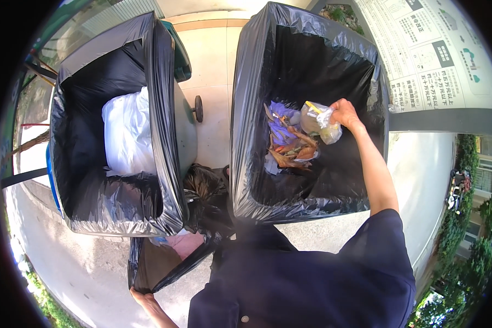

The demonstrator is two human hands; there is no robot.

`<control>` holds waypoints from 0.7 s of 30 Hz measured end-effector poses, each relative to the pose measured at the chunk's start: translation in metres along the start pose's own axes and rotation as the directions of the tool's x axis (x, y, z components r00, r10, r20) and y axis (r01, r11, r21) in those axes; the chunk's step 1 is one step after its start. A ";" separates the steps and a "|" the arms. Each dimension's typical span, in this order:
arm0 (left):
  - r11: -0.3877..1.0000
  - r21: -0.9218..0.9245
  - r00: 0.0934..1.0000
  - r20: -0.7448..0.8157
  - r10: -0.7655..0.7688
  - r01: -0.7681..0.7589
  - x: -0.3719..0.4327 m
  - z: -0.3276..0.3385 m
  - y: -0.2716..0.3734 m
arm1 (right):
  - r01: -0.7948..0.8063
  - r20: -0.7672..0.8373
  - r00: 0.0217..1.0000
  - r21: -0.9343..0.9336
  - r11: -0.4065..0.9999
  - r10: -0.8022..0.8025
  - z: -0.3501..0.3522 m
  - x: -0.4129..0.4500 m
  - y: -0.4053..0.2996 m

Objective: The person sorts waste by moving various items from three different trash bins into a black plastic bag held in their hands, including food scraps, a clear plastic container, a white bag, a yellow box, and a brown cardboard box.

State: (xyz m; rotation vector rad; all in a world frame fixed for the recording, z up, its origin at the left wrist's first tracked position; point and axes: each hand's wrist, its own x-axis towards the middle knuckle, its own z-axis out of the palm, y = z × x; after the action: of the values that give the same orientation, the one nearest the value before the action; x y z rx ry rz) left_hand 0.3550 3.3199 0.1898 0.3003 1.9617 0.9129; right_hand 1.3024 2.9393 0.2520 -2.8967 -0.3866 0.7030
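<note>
My right hand [344, 114] grips a translucent plastic bag [317, 119] with a yellow straw showing in it. It is over the inside of the right wheeled bin [242, 123], which is lined with black plastic. Below lie dry brown leaves [289, 158] and crumpled purple plastic [279, 121]. Down at the lower left, my left hand [142, 296] holds the edge of a black garbage bag [164, 283]. That bag's mouth hangs wide, showing brown cardboard-like material [162, 262] and something pink [186, 244] inside.
A second black-lined bin [168, 123] stands on the left with a full white plastic bag [129, 133] in it. Dark bagged material [207, 188] sits between the bins. A printed notice board [430, 57] on a grey frame rises beyond the right bin.
</note>
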 end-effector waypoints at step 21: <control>0.861 -0.367 0.795 0.603 -0.069 0.353 0.000 -0.018 -0.018 | 0.635 0.084 0.553 0.602 0.484 -0.829 -0.034 -0.465 -0.334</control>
State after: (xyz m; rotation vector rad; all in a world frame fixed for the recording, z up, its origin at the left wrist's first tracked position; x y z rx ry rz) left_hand 0.3428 3.2984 0.1823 0.0478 1.1425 0.9687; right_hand 0.8475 3.1279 0.5459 -1.7617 -1.2167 0.9631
